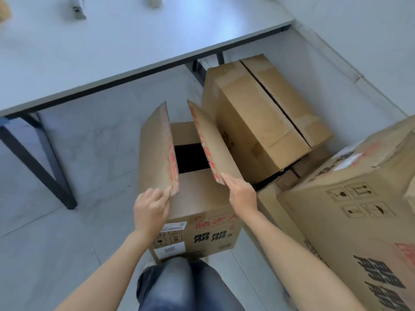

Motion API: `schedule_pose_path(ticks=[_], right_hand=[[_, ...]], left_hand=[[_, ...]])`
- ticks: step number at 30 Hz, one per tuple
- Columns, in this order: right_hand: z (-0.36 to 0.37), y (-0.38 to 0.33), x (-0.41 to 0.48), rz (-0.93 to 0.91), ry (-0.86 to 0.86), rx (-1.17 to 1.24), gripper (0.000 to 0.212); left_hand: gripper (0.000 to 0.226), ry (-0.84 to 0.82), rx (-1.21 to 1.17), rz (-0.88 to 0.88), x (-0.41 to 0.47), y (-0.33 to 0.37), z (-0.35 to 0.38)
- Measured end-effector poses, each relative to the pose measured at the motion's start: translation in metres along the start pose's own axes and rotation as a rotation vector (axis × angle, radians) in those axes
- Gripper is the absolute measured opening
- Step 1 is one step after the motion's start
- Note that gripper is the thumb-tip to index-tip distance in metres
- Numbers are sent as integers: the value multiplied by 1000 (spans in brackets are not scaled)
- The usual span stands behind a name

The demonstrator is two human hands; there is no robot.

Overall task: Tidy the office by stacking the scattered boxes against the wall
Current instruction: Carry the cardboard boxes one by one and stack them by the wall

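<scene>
Grey floor tiles [89,142] run under the white desk [112,52] to the wall [359,30], and the open box [197,198] stands on them just in front of my knee [179,283], beside a tilted closed box [258,122] and a large printed box [350,221] on my right. My left grip [151,209] pinches the near corner of the left flap [157,149]; my right grip [241,194] lies with straight fingers against the near edge of the right flap [213,144], pressing and not clasping. Both flaps stand almost upright over the dark opening. I judge the step to be closing the top so the box can bear another. To do it well I should fold one flap fully flat first, then bring the other down to meet it edge to edge, pushing from the near end evenly so neither buckles or dips inside.
</scene>
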State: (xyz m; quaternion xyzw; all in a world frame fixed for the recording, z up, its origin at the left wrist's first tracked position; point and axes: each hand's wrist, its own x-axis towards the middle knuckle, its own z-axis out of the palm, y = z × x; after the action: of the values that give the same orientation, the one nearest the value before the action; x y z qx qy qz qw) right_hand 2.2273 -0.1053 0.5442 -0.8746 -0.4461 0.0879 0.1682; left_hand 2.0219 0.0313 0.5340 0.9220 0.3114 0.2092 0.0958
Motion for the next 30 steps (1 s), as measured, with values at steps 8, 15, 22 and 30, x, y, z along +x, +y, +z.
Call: schedule_pose_path(ticks=[8,15,22,30], right_hand=[[65,36,-34,38,-743,-391,79],[113,54,-49,364,-758,-258,50],[147,73,-44,897,-717,12,99],[181,72,-37,1027,-538,290,101]], left_hand=[[72,-883,-394,-917,-44,-4,82],[93,-824,-826,-1511,-86,-4,106],[66,-771,-933,-1723,-107,-13,143],[56,-443,-934,-1780,-92,-9,175]])
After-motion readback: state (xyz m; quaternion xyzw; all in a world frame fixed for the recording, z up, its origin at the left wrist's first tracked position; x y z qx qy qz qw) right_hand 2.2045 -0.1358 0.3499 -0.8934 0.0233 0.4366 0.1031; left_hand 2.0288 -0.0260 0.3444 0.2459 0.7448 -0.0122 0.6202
